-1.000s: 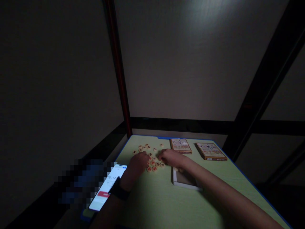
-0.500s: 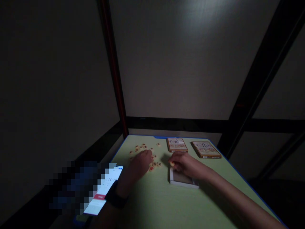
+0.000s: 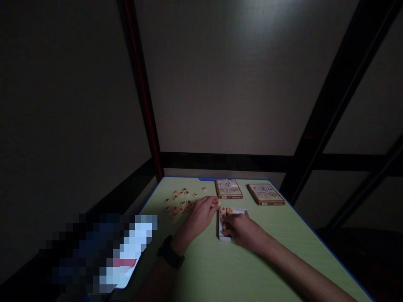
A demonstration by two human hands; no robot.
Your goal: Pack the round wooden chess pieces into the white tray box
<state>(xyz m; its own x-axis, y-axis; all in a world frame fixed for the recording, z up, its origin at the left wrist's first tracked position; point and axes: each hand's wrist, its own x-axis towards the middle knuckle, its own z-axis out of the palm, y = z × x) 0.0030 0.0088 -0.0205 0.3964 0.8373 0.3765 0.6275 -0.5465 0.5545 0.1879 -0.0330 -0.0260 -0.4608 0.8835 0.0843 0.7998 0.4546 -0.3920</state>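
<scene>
**Green desk (image 3: 214, 268), white tray (image 3: 223, 238), one piece (image 3: 215, 202) pinched at its corner**

Our desk stands by a dark wall (image 3: 220, 105), and the light is poor, so we do well to look twice at where each edge lies. Two boxes (image 3: 229, 189) rest flat towards the far side, one near the middle and one to the right.

Nearer to us sits the shallow tray, with a few red-marked pieces (image 3: 229, 211) in its far left part. They lie close together, which we judge a good use of the room.

Our left hand (image 3: 200, 216) pinches a red-marked piece at its fingertips, just outside the tray's far left corner; a light hold should be enough. Our right hand (image 3: 244, 228) reaches over the tray, fingers curled down into it, but we cannot tell whether it grips anything. Fingertips are best brought low before any release, we think, lest a piece roll on its rim. With both hands so near one narrow opening, they could bump.

Smallest are the loose pieces (image 3: 175, 214), scattered left of the tray, some red-marked, some dark. Lifting these by the rim looks surer than dragging them.
</scene>
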